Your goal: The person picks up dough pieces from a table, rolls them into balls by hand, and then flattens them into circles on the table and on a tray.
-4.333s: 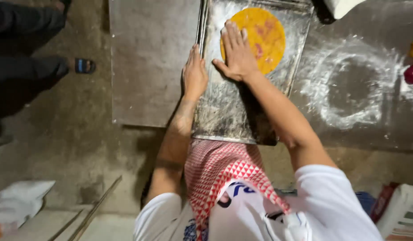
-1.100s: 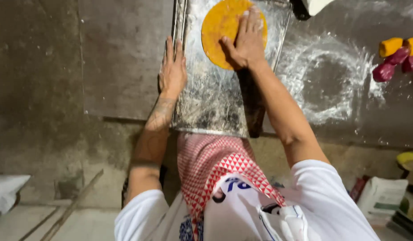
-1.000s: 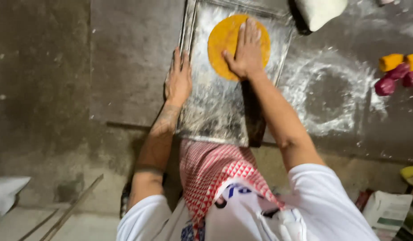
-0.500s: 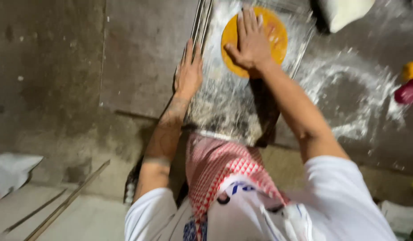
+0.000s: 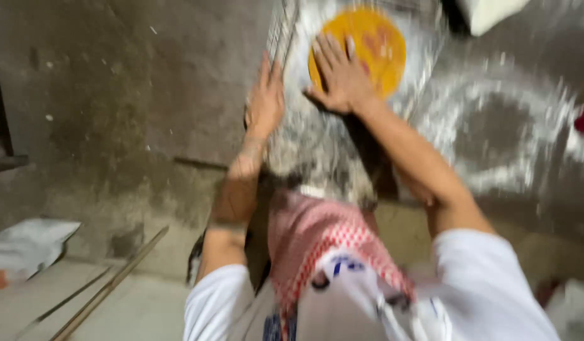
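Fingers apart, right hand flattens yellow dough disc; left hand splayed at tray edge.

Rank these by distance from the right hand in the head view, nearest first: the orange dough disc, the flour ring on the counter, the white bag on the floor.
From the right hand:
1. Orange dough disc: under the palm, on the floured tray.
2. Flour ring: on the counter, to the right.
3. White bag: on the floor, far lower left.
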